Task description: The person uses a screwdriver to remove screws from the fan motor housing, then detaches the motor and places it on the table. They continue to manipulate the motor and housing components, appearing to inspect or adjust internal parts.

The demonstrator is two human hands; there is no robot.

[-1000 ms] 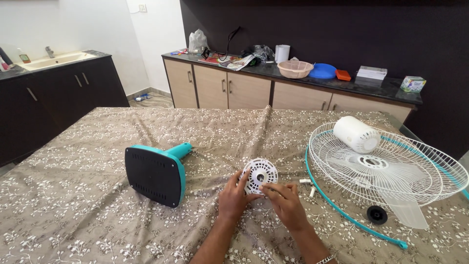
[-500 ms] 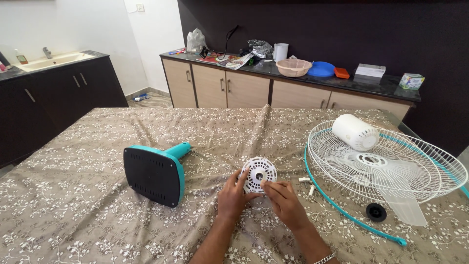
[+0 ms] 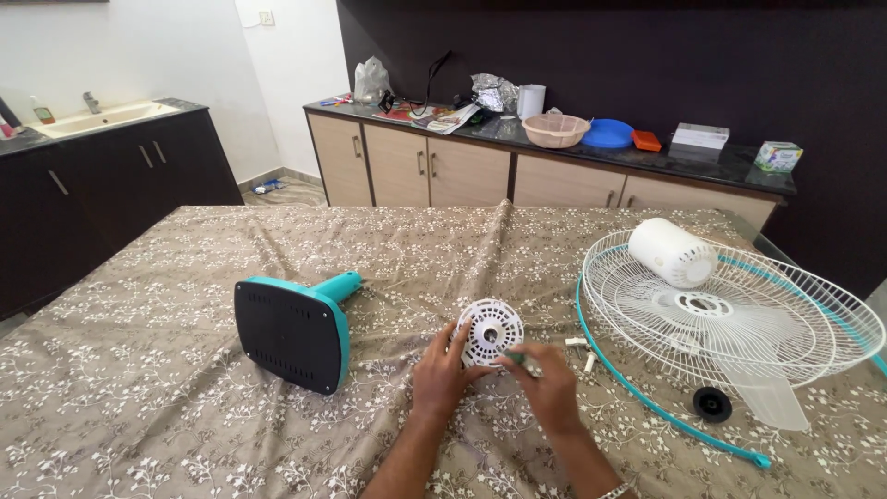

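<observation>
Both hands are low at the middle of the desk (image 3: 166, 370), which wears a brown flowered cloth. The left hand (image 3: 442, 374) props a round white vented disc (image 3: 491, 331) on its edge, its grip pinching the disc's lower left rim. The right hand (image 3: 549, 383) sits just beside it, its grip pressed together on a small green-tipped tool (image 3: 515, 357) that points at the disc's lower rim.

To the left, well clear of the hands, lies a teal fan base (image 3: 294, 333) with its black underside facing up. To the right, a white wire fan guard (image 3: 739, 310) lies flat with a teal rim band (image 3: 647, 407) curving past it, a white motor housing (image 3: 672, 252) resting on its far side and translucent blades underneath. A black round knob (image 3: 712, 404) lies by the guard's near edge, and small white bits (image 3: 580, 344) lie between the guard and the hands.

At the back, a counter carries a beige basket (image 3: 555, 129), a blue plate (image 3: 608, 135), an orange lid (image 3: 646, 140), a flat white box (image 3: 699, 137) and a small green-and-white carton (image 3: 778, 156). The basket's contents can't be made out.
</observation>
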